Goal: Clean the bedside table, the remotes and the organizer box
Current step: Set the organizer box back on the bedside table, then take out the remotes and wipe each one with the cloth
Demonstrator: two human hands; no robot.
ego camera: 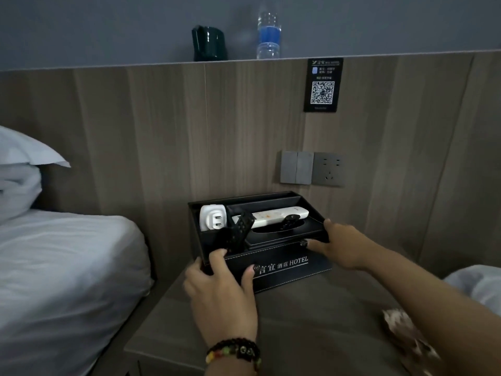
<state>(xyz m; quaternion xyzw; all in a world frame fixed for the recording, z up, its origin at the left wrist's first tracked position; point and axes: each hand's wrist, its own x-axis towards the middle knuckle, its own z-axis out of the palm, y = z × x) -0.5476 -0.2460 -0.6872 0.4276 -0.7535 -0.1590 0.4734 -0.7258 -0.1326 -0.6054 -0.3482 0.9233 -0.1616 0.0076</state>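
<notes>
1. Gripping the black organizer box at both ends: left hand curls round the near-left corner, right hand clasps the right rim.
2. Box sits at the back of the desk, against the headboard panel.
3. White remote, black remote and a white plug adapter are inside it.
4. Early days, I'd say: nothing emptied, no wiping visible.
5. A crumpled cloth or paper lies near-right, too blurred to tell which.
</notes>
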